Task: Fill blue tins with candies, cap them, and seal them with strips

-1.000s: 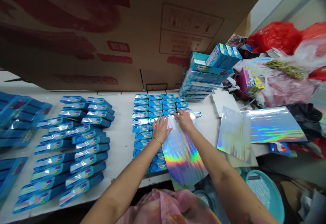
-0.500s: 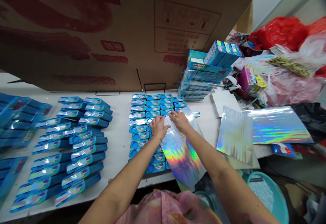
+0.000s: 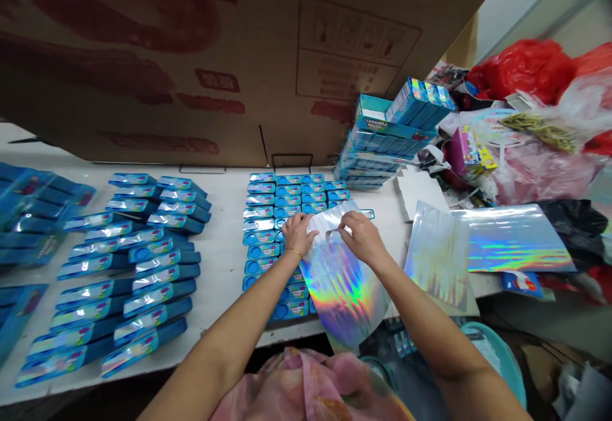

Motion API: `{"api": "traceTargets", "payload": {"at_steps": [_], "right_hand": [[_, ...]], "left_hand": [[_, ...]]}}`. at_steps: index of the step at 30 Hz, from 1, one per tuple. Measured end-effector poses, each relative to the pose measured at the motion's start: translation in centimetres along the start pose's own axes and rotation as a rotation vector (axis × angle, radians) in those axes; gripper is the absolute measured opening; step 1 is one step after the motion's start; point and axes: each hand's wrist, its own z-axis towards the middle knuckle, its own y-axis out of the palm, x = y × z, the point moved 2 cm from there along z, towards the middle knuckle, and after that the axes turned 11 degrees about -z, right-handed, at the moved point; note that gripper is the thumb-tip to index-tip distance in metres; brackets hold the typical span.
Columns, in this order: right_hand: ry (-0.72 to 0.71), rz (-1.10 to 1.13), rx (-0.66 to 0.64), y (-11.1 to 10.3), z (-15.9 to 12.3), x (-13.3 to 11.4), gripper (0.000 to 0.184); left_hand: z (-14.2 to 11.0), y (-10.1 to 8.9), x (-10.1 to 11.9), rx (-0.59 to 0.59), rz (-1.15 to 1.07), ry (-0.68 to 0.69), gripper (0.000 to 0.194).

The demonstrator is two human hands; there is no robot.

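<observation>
A shiny holographic sticker sheet point(image 3: 342, 287) lies slanted over the right part of several rows of small blue boxes point(image 3: 261, 226). My left hand point(image 3: 297, 235) is closed at the sheet's upper left edge, its thumb on the sheet. Above the sheet's upper part, my right hand point(image 3: 362, 237) pinches a small silvery sticker strip point(image 3: 332, 232), which looks lifted off the sheet. Pale bare backing shows between the two hands. The boxes under the sheet are partly hidden.
More blue boxes point(image 3: 160, 261) lie in overlapping columns at left. Stacked display trays point(image 3: 370, 143) stand by a large cardboard carton point(image 3: 258, 44). Other holographic sheets point(image 3: 521, 236), a white box point(image 3: 421, 191) and plastic bags point(image 3: 523, 70) are at right, with a teal basin point(image 3: 514, 370) below.
My right hand has moved right and down from the sheet's top edge, now with a strip in its fingertips. My left hand stays at the sheet's edge.
</observation>
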Motion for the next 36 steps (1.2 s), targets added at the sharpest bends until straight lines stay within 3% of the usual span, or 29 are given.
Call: {"api": "traceTargets", "payload": {"at_steps": [3, 7, 10, 13, 17, 21, 30, 36], "right_hand": [[0.203, 0.329, -0.014, -1.2, -0.6, -1.1, 0.008], [0.471, 0.873, -0.143, 1.8, -0.7, -2.9, 0.013], [0.545, 1.093, -0.205, 4.7, -0.8, -5.3, 0.018], [0.571, 1.161, -0.234, 7.4, -0.8, -8.4, 0.021], [0.54, 1.004, -0.149, 10.9, 0.1, -12.2, 0.021], [0.498, 0.75, -0.108, 13.1, 1.3, -14.4, 0.02], [0.472, 0.461, -0.111, 13.1, 1.2, -14.6, 0.018], [0.416, 0.159, -0.197, 12.8, 1.3, -15.0, 0.018]], "left_hand": [[-0.9, -1.6, 0.0, 0.062, -0.353, -0.046, 0.034], [-3.9, -4.5, -0.7, 0.018, -0.944, -0.244, 0.045], [-6.2, -6.7, -2.1, 0.068, -1.031, -0.354, 0.047], [-7.7, -8.9, -4.6, 0.157, -1.018, -0.414, 0.045], [-8.4, -11.5, -8.7, 0.226, -0.947, -0.456, 0.046], [-7.8, -13.0, -11.7, 0.272, -0.848, -0.464, 0.051], [-6.9, -11.8, -13.5, 0.211, -0.862, -0.518, 0.05], [-6.6, -10.1, -13.6, 0.197, -0.873, -0.514, 0.048]]}}
